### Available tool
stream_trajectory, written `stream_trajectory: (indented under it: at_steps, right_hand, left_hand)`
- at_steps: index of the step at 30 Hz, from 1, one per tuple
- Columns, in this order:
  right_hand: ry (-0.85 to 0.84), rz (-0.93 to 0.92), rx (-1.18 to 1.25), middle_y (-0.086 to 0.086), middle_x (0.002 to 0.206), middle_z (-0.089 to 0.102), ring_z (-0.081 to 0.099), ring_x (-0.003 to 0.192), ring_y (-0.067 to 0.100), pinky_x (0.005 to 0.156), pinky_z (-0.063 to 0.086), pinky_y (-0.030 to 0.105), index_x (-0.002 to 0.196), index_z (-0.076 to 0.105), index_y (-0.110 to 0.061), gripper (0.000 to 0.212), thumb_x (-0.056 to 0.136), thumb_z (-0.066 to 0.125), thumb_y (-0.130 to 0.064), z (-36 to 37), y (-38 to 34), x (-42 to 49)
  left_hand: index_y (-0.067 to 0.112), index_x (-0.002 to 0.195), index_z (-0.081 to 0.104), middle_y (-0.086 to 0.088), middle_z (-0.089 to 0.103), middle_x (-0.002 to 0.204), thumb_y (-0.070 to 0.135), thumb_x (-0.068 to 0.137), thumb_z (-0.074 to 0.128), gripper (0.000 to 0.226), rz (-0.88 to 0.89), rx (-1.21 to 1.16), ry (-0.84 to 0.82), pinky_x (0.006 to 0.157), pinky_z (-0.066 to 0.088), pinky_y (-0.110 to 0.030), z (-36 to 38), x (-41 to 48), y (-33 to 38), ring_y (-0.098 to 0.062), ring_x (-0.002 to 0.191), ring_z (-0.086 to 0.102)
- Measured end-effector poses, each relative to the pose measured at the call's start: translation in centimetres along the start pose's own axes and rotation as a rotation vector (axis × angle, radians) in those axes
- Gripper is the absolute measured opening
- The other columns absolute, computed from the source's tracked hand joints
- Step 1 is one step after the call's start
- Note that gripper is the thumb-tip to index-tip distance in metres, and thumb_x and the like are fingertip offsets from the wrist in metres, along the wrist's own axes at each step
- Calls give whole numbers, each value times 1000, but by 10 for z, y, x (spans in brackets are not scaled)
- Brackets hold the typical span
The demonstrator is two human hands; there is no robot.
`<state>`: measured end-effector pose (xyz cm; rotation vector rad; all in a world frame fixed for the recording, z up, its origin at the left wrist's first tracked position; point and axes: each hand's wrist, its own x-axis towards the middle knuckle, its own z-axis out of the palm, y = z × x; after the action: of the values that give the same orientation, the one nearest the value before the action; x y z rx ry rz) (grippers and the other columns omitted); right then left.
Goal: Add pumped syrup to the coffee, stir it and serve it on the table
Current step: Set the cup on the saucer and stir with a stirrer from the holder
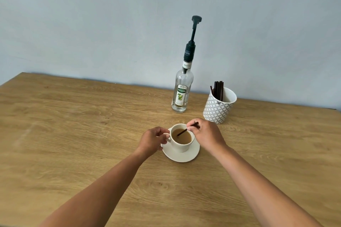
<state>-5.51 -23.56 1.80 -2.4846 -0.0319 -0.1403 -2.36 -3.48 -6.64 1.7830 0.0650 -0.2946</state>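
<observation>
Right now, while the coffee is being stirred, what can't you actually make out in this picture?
Head view only:
- Lower end of the stir stick: sunk in the opaque coffee.
- Cup handle: covered by the left hand.
- Right hand fingertip grip on the stick: partly hidden by the hand's own back.
- Syrup bottle fill level: clear glass, unclear.
- Stick count in the patterned holder: bunched together.

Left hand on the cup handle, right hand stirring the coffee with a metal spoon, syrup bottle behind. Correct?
Not quite. The head view shows the right hand stirring with a dark stir stick, not a metal spoon. The rest holds: left hand on the cup handle, syrup bottle behind.
</observation>
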Motion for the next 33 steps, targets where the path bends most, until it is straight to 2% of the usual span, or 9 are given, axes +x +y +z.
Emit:
stream_trajectory:
  at_steps: [3,8,12,17,21,24,27,30,33]
  right_hand:
    - [54,-63,-91,-13,85,74,57,68,4,81,52,33,92,73,-25,5,90,68,-23,-5,2,2]
    - [15,-68,-193,-28,70,55,44,64,-9,86,43,34,86,67,-29,7,91,65,-24,-15,9,-2]
    - [-78,6,-80,-23,75,68,61,75,-1,82,46,31,83,65,-31,7,89,66,-28,-13,6,-7]
    - [-59,2,-45,-16,82,71,57,68,1,88,45,36,84,66,-36,7,89,68,-32,-2,-5,-6]
    - [16,-57,-178,-14,90,74,62,79,10,93,39,38,93,68,-32,5,93,64,-31,-3,-6,-1]
    - [10,-102,-287,-18,89,70,63,91,12,90,34,37,94,66,-31,6,95,61,-29,-11,-4,-2]
    - [-41,-88,-298,-21,79,61,62,86,10,93,34,37,90,62,-33,8,95,59,-27,-16,-2,-5]
    - [-70,-52,-194,-22,76,65,56,77,4,94,37,37,87,62,-33,8,93,61,-28,-17,-1,-9]
    - [-70,-25,-78,-19,74,68,56,70,-2,85,42,34,85,65,-32,6,90,66,-28,-12,-2,-10]
  left_hand:
    - [19,97,74,-10,76,95,13,91,68,10,0,2,3,62,59,-30,0,0,-1,-12,76,69]
    - [22,93,73,-8,75,93,14,91,68,10,-2,-9,5,61,59,-30,0,0,-2,-12,74,69]
    - [23,92,73,-2,74,89,15,91,68,10,-17,-14,4,62,59,-31,1,0,-2,-12,74,69]
    - [24,91,72,-5,75,95,16,92,68,9,-22,-1,0,60,58,-29,1,-1,0,-13,77,70]
    - [24,91,72,-3,76,94,17,91,68,9,-3,33,3,68,60,-39,0,-2,2,-14,77,72]
    - [26,89,72,-2,76,94,18,91,67,9,1,40,-2,76,60,-45,0,-1,2,-17,79,73]
    - [26,89,72,-2,76,94,18,91,68,10,-1,41,-1,74,61,-46,-1,-2,2,-18,80,74]
    - [26,89,72,0,76,94,19,91,68,9,-10,41,-2,72,61,-45,-1,-3,1,-18,81,75]
    - [26,91,73,0,76,96,19,92,67,8,-15,45,-6,70,61,-42,-1,-2,2,-19,83,76]
